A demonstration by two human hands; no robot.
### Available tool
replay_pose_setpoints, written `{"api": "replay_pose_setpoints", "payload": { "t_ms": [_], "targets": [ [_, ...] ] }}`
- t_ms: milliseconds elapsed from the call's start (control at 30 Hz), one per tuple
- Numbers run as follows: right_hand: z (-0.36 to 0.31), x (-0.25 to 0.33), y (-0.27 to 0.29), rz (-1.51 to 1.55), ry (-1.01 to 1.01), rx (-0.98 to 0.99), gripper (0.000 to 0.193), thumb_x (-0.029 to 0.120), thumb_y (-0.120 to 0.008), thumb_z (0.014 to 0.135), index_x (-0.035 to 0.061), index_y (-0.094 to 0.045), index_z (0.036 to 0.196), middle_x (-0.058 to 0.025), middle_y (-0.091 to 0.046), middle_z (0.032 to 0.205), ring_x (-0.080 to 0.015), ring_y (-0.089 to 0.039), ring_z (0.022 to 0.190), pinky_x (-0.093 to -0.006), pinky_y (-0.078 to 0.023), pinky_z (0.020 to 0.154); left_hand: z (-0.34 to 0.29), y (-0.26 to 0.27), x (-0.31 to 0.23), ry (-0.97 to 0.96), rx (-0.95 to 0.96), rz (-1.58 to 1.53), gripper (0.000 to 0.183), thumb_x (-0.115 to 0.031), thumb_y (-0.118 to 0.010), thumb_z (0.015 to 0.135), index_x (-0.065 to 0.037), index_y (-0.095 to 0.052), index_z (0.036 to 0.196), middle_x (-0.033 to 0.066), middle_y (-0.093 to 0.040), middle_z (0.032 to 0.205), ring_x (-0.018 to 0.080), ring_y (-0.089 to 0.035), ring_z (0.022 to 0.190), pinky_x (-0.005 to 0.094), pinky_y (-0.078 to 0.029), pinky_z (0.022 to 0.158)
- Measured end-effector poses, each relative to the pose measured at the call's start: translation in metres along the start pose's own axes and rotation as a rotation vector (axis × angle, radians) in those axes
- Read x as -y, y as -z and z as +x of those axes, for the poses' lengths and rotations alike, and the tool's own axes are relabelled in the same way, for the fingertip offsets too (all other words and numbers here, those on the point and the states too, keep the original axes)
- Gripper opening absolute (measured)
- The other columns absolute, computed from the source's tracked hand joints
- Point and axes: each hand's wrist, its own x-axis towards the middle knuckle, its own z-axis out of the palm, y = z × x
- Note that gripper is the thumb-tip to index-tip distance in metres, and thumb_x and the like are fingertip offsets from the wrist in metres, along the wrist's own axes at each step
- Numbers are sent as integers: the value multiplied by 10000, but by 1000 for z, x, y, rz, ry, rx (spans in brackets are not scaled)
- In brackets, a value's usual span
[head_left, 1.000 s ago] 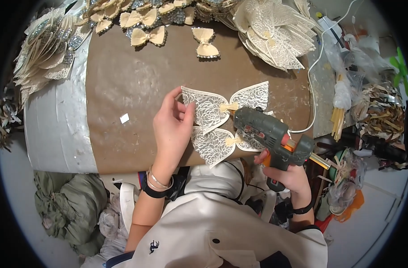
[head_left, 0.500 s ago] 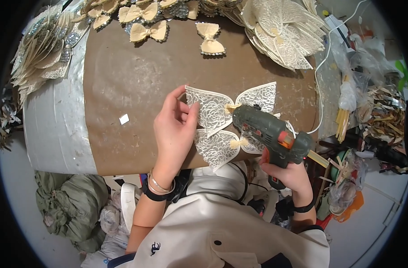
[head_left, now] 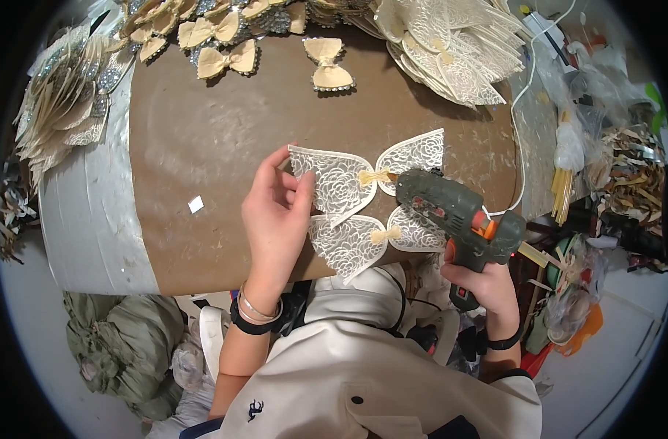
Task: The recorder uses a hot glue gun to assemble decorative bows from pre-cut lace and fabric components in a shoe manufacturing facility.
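In my right hand (head_left: pixel 484 284) is a dark green hot glue gun (head_left: pixel 447 208), its nozzle just right of the cream knot in the middle of a white lace bow (head_left: pixel 337 179). A pale glue stick sticks out of its rear end. My left hand (head_left: pixel 275 212) pinches the left wing of that bow at its outer edge, thumb on top. Closer to me lies a second lace bow (head_left: pixel 348 245), partly beneath the first, with a cream knot too. The glue gun covers part of the upper bow's right wing.
Small cream bows with beaded edges (head_left: pixel 228 58) line the far side of the brown-covered table (head_left: pixel 202 132). Lace pieces are piled at far right (head_left: pixel 451 51) and far left (head_left: pixel 67 102). A white diamond-shaped chip (head_left: pixel 195 204) lies left of my hand. A white cord (head_left: pixel 522 117) runs along the right edge.
The glue gun has moved slightly right, pulling its nozzle off the knot, which now shows more fully. My left hand keeps its pinch on the lace bow.
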Motion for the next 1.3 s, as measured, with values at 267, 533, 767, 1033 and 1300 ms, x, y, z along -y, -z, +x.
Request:
{"api": "replay_pose_setpoints", "payload": {
  "t_ms": [267, 533, 767, 1033, 1300],
  "targets": [
    [-4, 0, 2, 73, -62, -25, 293, -49, -709, 688, 34, -625, 956, 2, -613, 853, -107, -587, 807, -273, -469, 724, 1, 0, 4, -20, 1, 48, 398, -19, -666, 895, 28, -542, 1271, -36, -549, 740, 13, -530, 602, 171, -453, 527],
    [-10, -5, 7, -33, -84, 23, 338, -61, -678, 685, 26, -610, 1004, -25, -627, 890, -138, -607, 874, -304, -482, 789, -6, 7, -8, 1, 3, 2, 469, -75, -642, 914, 37, -471, 1336, 10, -601, 722, 50, -552, 611, 211, -454, 572],
    [-46, -24, 21, 437, 256, 86, 462, -87, -642, 639, -47, -597, 1096, -142, -652, 1053, -308, -620, 1050, -460, -461, 967, -51, 23, -17, 81, 279, 271, 932, 32, -714, 816, -92, -145, 1544, 3, -568, 738, 59, -546, 593, 198, -466, 521],
    [-70, -55, 7, 168, 74, 197, 263, -11, -684, 789, 21, -618, 1041, -48, -649, 1020, -170, -614, 958, -328, -489, 882, -49, 20, 1, 109, 238, 163, 874, 59, -676, 842, -98, -171, 1538, -23, -508, 728, 51, -540, 592, 193, -462, 503],
    [-59, -34, -9, -63, -143, 208, 193, 76, -670, 864, 32, -613, 1043, -21, -622, 911, -126, -589, 861, -278, -484, 770, -51, 20, -2, 130, 223, 186, 825, -61, -727, 814, -85, -273, 1503, -13, -504, 664, 59, -513, 557, 217, -448, 552]
  ]
}}
